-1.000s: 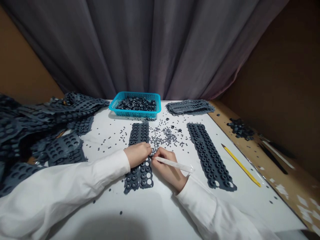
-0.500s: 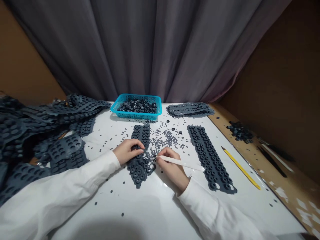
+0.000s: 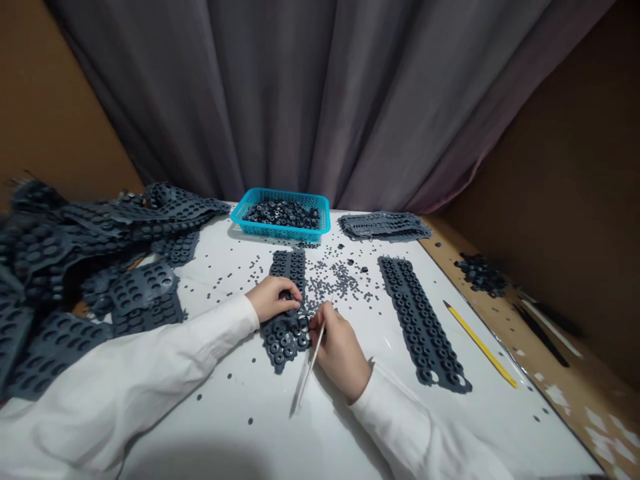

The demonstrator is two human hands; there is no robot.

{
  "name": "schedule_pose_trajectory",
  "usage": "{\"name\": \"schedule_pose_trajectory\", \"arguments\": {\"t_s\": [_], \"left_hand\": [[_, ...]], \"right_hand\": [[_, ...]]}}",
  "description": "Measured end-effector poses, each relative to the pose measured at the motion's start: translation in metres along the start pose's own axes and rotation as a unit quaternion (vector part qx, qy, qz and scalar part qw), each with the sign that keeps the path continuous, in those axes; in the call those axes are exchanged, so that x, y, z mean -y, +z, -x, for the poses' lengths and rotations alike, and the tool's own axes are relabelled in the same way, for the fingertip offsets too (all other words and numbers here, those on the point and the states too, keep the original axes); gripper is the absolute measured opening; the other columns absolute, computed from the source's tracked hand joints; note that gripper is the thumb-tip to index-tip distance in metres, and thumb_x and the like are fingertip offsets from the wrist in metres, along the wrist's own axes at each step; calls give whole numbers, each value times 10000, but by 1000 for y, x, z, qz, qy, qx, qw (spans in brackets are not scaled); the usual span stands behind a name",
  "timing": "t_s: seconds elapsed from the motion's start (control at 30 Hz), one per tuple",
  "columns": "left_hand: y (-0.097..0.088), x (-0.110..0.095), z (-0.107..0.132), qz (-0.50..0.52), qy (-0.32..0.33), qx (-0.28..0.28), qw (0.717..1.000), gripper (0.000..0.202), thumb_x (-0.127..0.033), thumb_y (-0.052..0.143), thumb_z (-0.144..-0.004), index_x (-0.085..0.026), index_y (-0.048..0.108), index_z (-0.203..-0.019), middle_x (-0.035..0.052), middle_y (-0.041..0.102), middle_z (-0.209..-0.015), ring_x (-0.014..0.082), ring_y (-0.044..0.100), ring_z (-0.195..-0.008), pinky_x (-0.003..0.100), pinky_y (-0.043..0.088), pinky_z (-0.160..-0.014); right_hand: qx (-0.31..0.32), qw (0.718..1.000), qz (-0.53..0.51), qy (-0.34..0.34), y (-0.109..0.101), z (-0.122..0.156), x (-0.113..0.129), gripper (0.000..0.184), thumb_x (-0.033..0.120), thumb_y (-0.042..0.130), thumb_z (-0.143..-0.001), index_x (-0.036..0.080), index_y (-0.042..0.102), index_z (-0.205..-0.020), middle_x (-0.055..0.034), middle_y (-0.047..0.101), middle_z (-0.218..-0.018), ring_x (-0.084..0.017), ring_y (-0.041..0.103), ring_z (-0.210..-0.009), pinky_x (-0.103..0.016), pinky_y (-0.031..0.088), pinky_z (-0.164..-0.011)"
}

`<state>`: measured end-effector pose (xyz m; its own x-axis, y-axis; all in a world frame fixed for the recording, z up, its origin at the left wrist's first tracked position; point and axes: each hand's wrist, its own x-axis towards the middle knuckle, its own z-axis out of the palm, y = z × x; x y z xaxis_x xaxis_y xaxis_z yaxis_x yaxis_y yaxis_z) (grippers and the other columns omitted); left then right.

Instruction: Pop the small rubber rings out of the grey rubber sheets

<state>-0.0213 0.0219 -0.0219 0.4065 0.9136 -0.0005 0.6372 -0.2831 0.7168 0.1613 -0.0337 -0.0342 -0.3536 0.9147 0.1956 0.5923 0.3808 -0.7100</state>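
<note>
At my far left, a heap of dark rubber sheets (image 3: 55, 230) rises near my left sleeve (image 3: 185, 360); the cuff could snag a loose edge if that arm swung back. My left hand (image 3: 273, 298) has its grip curled nearly closed, thumb and fingers on the studded strip (image 3: 284, 340), which lies in the middle of the white counter (image 3: 325, 433). If that hold is too light, I judge the strip could slide or twist under any push from the right. Beyond it is the blue basket (image 3: 280, 231) of small dark rings.

My right hand (image 3: 343, 347) is at the strip's right edge, its grip closed around a thin white stick (image 3: 311, 373). The stick is blurred and its working tip hidden, so a slip could tear the rubber or jab the left fingertips. The scattered bits (image 3: 343, 280) just beyond could be swept about by a knuckle. Farther right, the second strip (image 3: 420, 323) and yellow pencil (image 3: 480, 343) could be knocked by a wide elbow swing.
</note>
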Motion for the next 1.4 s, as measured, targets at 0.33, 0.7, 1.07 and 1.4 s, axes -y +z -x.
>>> {"name": "schedule_pose_trajectory", "arguments": {"t_s": [0.33, 0.7, 1.07, 1.4], "left_hand": [[6, 2, -4, -3, 19, 9, 1000, 143, -233, 645, -699, -135, 675, -799, 48, 671, -804, 160, 590, -735, 241, 417, -667], [12, -1, -6, -27, 33, 13, 999, 125, -191, 655, -673, -125, 685, -774, 47, 658, -773, 126, 562, -608, 223, 412, -602], [7, -3, -7, -75, 67, 1, 995, 95, -165, 677, -661, -132, 681, -750, 28, 643, -745, 102, 536, -585, 201, 403, -597], [14, -17, -11, -179, 119, 70, 974, 127, -175, 673, -684, -122, 662, -799, 74, 619, -804, 181, 581, -754, 246, 431, -685]], "right_hand": [[20, 999, 15, 32, -8, -3, 5, 300, 18, 453, -604, 221, 308, -772, 29, 529, -612, -141, 504, -537, -207, 291, -493], [104, 992, 40, -61, -16, 11, 2, 304, 9, 451, -621, 222, 305, -781, 19, 519, -684, -140, 503, -621, -210, 336, -558], [195, 972, 35, -123, -20, 22, 8, 265, -1, 392, -647, 208, 317, -791, -7, 474, -735, -146, 444, -665, -245, 361, -601], [7, 982, -182, 49, -39, -12, -12, 394, 342, 219, -921, 143, 549, -1006, 17, 496, -544, -140, 489, -555, -254, 388, -568]]}}
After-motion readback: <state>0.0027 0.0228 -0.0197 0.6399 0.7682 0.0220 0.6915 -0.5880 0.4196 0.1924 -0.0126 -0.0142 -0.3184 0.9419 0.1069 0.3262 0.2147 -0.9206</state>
